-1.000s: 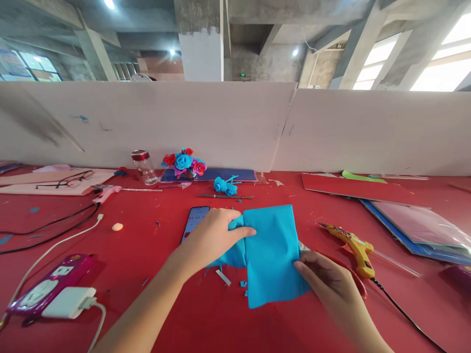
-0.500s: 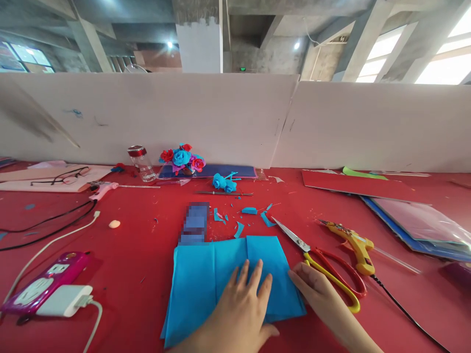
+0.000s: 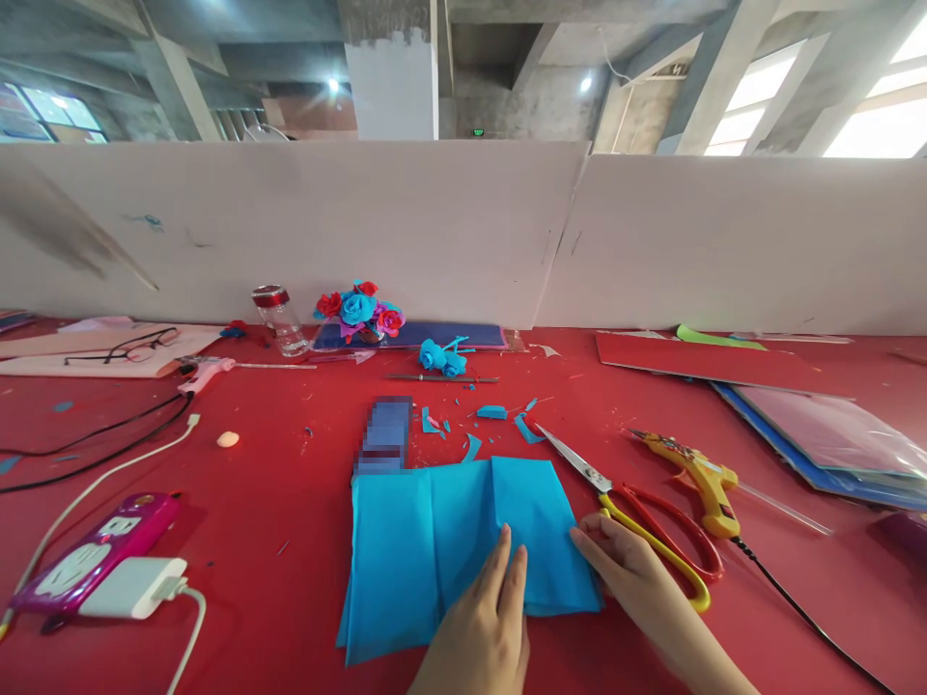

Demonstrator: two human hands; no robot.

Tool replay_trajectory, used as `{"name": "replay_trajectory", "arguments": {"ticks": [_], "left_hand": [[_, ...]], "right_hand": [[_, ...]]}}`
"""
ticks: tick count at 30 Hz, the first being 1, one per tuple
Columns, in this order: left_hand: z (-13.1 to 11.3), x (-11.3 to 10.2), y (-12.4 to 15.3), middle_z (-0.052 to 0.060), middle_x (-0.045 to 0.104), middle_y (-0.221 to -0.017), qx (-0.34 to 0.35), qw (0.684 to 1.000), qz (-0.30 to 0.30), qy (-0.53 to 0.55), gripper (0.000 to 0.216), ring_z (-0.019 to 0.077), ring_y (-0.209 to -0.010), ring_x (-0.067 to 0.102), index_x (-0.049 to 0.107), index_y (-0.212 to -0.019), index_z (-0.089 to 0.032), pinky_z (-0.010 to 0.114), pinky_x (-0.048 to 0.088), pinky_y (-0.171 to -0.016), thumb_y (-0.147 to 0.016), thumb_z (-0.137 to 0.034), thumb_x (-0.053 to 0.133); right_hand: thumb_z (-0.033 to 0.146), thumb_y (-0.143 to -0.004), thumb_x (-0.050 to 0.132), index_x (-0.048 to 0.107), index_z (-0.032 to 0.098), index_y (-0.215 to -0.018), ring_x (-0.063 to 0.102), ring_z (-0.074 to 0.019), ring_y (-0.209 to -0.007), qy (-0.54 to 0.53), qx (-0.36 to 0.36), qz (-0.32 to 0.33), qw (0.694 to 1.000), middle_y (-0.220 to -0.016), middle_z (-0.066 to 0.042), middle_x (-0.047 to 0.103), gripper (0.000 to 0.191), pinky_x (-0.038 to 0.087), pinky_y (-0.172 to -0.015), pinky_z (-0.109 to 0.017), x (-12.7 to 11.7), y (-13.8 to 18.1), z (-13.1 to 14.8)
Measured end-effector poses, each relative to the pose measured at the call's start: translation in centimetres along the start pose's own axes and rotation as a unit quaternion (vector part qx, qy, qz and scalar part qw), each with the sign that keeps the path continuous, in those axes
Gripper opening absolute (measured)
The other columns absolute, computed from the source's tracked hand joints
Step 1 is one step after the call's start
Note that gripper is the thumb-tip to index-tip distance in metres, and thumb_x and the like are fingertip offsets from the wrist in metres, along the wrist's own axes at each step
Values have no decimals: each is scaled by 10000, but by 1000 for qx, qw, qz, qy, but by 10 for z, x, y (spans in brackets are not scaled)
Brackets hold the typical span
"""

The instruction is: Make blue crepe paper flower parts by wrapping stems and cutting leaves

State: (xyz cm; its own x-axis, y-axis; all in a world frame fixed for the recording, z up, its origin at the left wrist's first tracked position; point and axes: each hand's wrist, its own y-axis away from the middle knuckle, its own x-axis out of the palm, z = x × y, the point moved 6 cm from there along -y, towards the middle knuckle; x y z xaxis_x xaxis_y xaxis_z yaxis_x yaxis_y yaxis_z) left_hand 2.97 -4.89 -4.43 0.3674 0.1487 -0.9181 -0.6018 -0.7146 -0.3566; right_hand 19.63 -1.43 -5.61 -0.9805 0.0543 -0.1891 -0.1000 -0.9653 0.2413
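Folded sheets of bright blue paper [image 3: 395,560], marked by upright creases, lie in front of me on the red table. On the lower middle of the paper rests my left hand [image 3: 482,618], its fingers stretched out and close together, holding nothing. At the right edge, my right hand [image 3: 627,560] pinches the paper between thumb and curled fingers. Scissors [image 3: 644,521] with one red and one yellow handle lie just beyond that hand, blades pointing away to the left. Blue paper scraps [image 3: 492,412] are scattered past the paper's far edge.
A yellow glue gun [image 3: 699,483] and plastic-covered sheets [image 3: 818,434] lie on the right. Toward the back are blue paper roses [image 3: 441,357], a paper bouquet [image 3: 358,311] and a glass bottle [image 3: 282,323]. A pink power strip [image 3: 101,550] with a white charger [image 3: 134,587] is at left.
My left hand has drawn its spread fingers together and slid slightly toward me. The paper has shifted a little to the right and away, while my right hand stays at its right edge.
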Motion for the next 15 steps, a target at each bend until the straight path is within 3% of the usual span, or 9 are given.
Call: {"name": "replay_trajectory", "arguments": {"ticks": [3, 6, 10, 15], "left_hand": [[5, -10, -1, 149, 402, -1386, -6, 1000, 2, 26, 553, 199, -1164, 516, 381, -1318, -85, 212, 486, -889, -768, -59, 437], [11, -21, -1, 141, 437, -1366, -20, 998, -25, 57, 496, 205, -1160, 519, 396, -1308, -114, 232, 485, -899, -821, -170, 473], [15, -27, -2, 136, 499, -1318, -27, 994, -56, 86, 501, 219, -1142, 533, 387, -1309, -155, 262, 508, -873, -851, -320, 506], [13, -31, -6, 112, 593, -1218, -17, 993, -93, 76, 357, 168, -1018, 622, 468, -1243, -138, 210, 535, -804, -907, -183, 358]], "right_hand": [[593, -722, 592, 559, 171, -705, 473, -119, -534, -45, 2, 49, 998, -597, 32, 483, 424, 434, -515, -233, 6, 4, 4], [589, -729, 588, 615, 166, -706, 550, -166, -607, -75, -3, 66, 995, -618, 2, 542, 425, 492, -622, -288, 7, 10, 9], [552, -753, 571, 666, 167, -800, 580, -210, -656, -29, -34, 79, 996, -658, -32, 610, 399, 499, -657, -323, 7, 12, 16], [419, -798, 520, 658, 170, -828, 596, -234, -734, 36, -94, 110, 989, -772, -68, 655, 286, 494, -666, -320, 12, 11, 16]]}}
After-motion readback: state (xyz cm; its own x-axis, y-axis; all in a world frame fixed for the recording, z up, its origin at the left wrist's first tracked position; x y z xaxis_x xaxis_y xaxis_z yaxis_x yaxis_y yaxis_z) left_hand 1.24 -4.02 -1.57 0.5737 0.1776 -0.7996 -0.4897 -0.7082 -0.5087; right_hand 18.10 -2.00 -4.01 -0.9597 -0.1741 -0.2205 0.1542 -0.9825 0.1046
